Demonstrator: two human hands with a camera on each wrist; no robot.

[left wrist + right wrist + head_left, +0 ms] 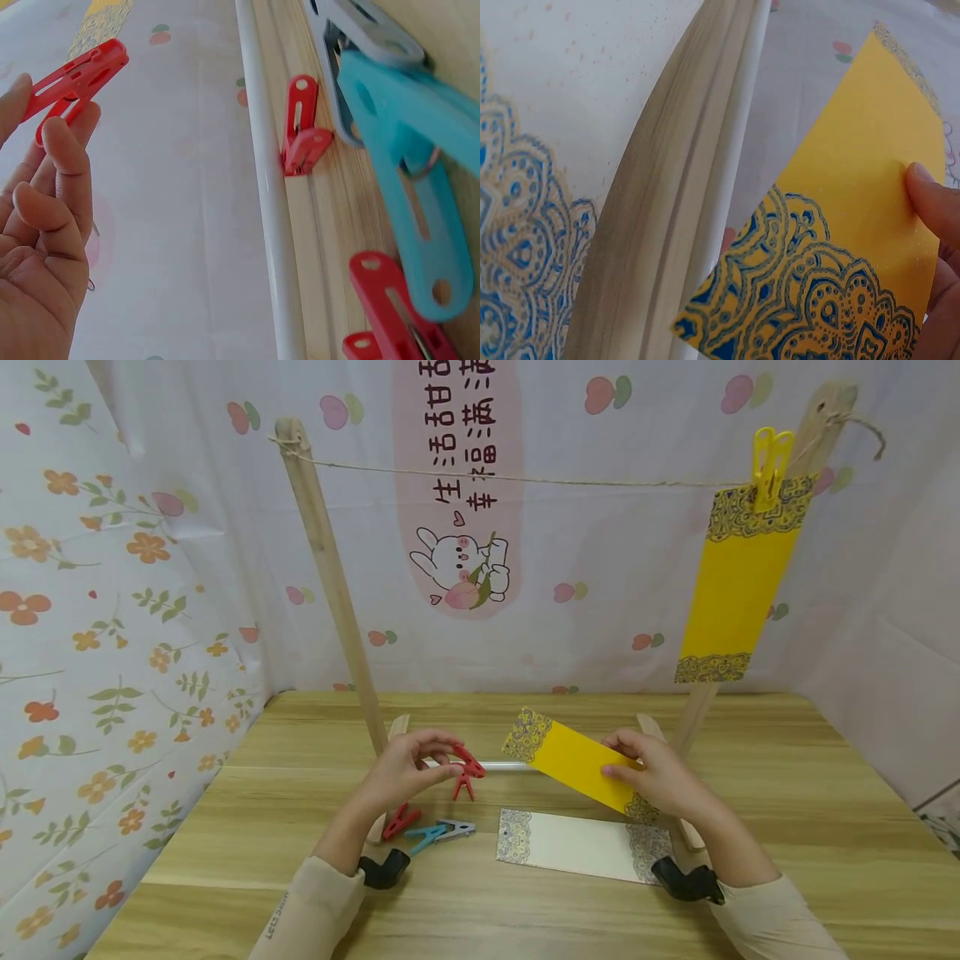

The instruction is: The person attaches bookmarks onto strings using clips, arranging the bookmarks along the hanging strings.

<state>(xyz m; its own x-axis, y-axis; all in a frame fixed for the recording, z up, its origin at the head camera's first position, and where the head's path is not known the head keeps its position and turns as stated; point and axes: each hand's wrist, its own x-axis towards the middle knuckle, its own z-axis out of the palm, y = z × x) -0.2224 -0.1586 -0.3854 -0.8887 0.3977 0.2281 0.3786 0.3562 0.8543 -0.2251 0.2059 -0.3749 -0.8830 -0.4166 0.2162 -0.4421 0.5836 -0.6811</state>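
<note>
Between thumb and fingers, my left hand point(415, 766) pinches a red clothespin point(81, 81) above the table. My right hand point(656, 772) holds a yellow card point(573, 758) with patterned ends, its thumb on the front face and the other fingers behind. Under it, a cream card point(577, 845) with similar lacy ends lies on the table. Below the left hand stands another red clothespin point(463, 786). A further red clothespin point(401, 821), a blue clothespin point(426, 836) and a grey clothespin point(455, 830) lie nearer the left forearm.
A string point(525, 479) runs between two wooden posts, the left post point(330, 568) and one at right. At its right end a yellow clothespin point(769, 468) clips a hanging yellow card point(738, 593). A white rod point(510, 767) crosses low between the posts. Patterned cloth hangs behind.
</note>
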